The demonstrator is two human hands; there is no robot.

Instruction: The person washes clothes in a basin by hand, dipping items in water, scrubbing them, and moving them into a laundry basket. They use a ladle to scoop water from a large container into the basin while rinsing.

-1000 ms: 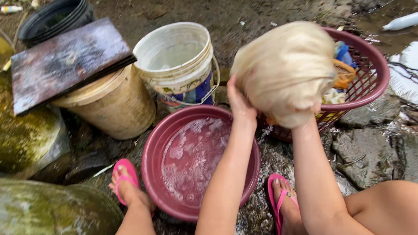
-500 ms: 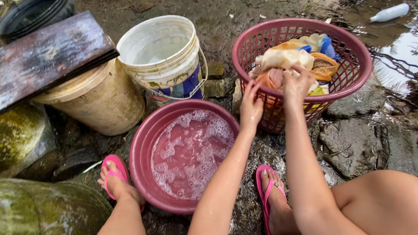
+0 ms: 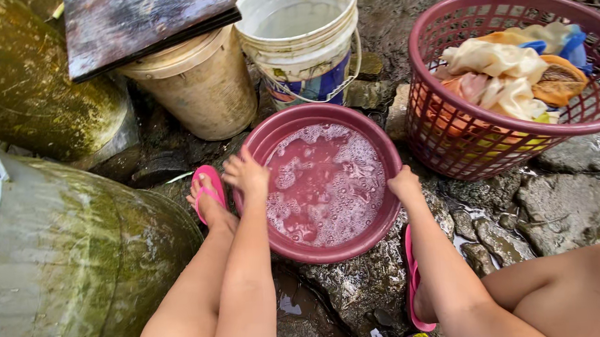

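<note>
A maroon plastic basin (image 3: 281, 132) of soapy, foamy water sits on wet rocks between my feet. My left hand (image 3: 246, 174) rests on its left rim, fingers curled over the edge. My right hand (image 3: 404, 183) grips the right rim. To the right stands a maroon laundry basket (image 3: 461, 144) with cream, orange and blue wet clothes (image 3: 498, 65) piled inside.
A white bucket (image 3: 305, 43) with water stands behind the basin, next to a tan bucket (image 3: 199, 88) covered by a dark board (image 3: 138, 24). Mossy boulders (image 3: 68, 259) crowd the left. Pink flip-flops are on my feet (image 3: 206, 193). Wet rocks (image 3: 551, 205) lie on the right.
My hands left the clothes in the basket and moved down to the basin's two rims. The cream cloth I held up a second ago now lies in the basket. The view shifted left.
</note>
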